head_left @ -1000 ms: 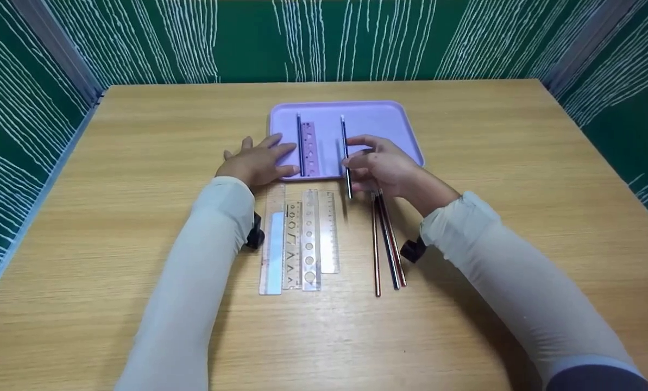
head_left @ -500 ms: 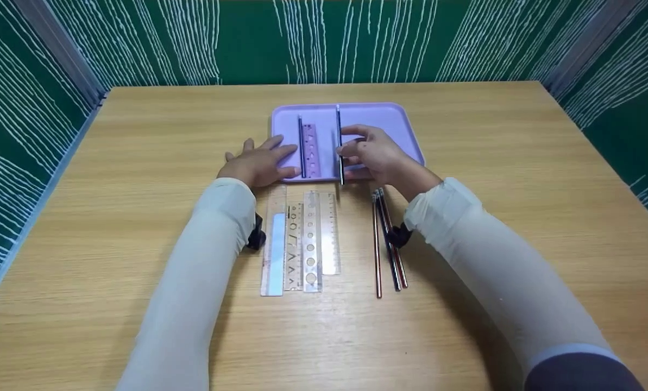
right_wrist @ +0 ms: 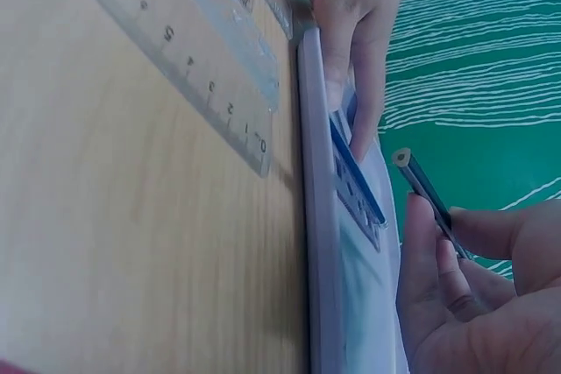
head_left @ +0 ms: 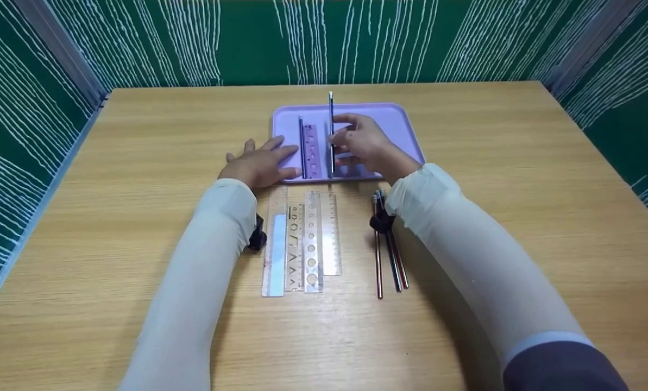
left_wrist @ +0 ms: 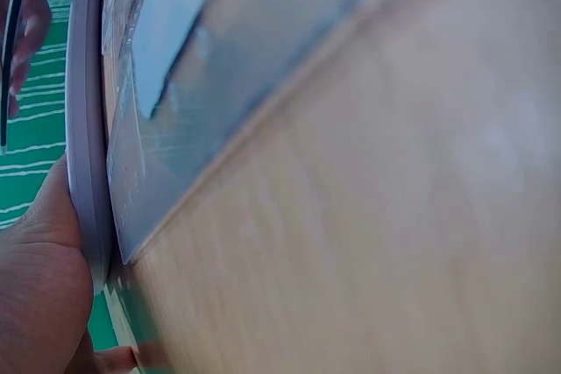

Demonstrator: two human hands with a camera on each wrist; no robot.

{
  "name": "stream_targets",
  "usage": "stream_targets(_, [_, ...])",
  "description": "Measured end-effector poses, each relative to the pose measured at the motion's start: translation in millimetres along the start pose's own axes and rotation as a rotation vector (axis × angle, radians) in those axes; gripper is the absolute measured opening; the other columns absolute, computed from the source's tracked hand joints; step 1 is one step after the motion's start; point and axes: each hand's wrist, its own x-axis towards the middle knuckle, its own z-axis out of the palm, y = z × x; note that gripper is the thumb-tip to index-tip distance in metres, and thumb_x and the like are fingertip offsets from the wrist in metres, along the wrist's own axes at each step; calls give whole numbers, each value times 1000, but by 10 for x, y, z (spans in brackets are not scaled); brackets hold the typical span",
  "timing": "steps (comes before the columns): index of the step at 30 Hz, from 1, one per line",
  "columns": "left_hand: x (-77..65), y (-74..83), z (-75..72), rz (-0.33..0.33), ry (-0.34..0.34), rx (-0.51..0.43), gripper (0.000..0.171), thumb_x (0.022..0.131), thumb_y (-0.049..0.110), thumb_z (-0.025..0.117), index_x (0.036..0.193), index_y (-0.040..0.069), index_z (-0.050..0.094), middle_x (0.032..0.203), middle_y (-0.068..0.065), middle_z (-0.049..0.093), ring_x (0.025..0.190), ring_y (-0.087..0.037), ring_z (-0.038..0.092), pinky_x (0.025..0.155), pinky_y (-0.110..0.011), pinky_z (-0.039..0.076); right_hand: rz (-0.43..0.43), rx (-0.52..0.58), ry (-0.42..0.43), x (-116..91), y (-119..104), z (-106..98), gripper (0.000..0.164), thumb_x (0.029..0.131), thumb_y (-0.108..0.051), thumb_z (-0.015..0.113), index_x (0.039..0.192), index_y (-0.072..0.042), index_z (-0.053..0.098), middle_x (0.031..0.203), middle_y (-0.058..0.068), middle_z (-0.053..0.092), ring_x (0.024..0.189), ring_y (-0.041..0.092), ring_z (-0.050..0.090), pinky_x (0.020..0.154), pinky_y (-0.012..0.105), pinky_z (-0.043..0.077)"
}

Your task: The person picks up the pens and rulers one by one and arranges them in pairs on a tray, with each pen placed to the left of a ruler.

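Note:
My right hand (head_left: 363,142) pinches a dark pencil (head_left: 332,117) between thumb and fingers, above the middle of the purple tray (head_left: 391,117). In the right wrist view, the blunt end of this pencil (right_wrist: 421,183) shows, raised off the tray. My left hand (head_left: 257,164) rests with spread fingers on the tray's near left part, its thumb close to another dark pencil (head_left: 303,149). That pencil lies in the tray along the left side of a pinkish-purple stencil ruler (head_left: 312,152). The left wrist view shows the left palm (left_wrist: 39,304) against the tray's rim.
Several clear rulers lie side by side before the tray: one with a light blue strip (head_left: 276,255), a shape stencil (head_left: 294,247), one with round holes (head_left: 311,250) and a shorter one (head_left: 332,233). Several pencils (head_left: 378,266) lie to their right, partly under the right wrist's black camera (head_left: 381,221).
My right hand has moved left and farther away with the pencil, from the tray's near edge to over its middle. The left hand has stayed in place.

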Motion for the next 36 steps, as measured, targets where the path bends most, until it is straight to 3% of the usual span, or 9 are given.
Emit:
stream_targets(13, [0,6,1,14,1,-5,71,97,73,41,160,52,16,173,14,-6,157,-46,-15,115,-82,-6,-41,-120,55,143,63,88,57,102,-7,59,154,-25,44,118,5,59,105,21,63,84,34,62])
stream_targets(26, [-2,-1,3,6,-8,1,71,97,74,40,160,53,14,173,15,-8,156,-46,-15,114,-82,-6,48,-170,39,175,79,160,66,99,-4,62,158,-24,40,126,4,62,109,19,67,82,31,63])
stream_targets(36, [-6,-13,3,7,5,6,70,98,73,39,160,52,15,173,14,-7,156,-46,-14,114,-82,-5,59,-220,88,133,94,248,59,94,-2,71,148,-15,54,123,4,65,106,17,71,81,27,63])
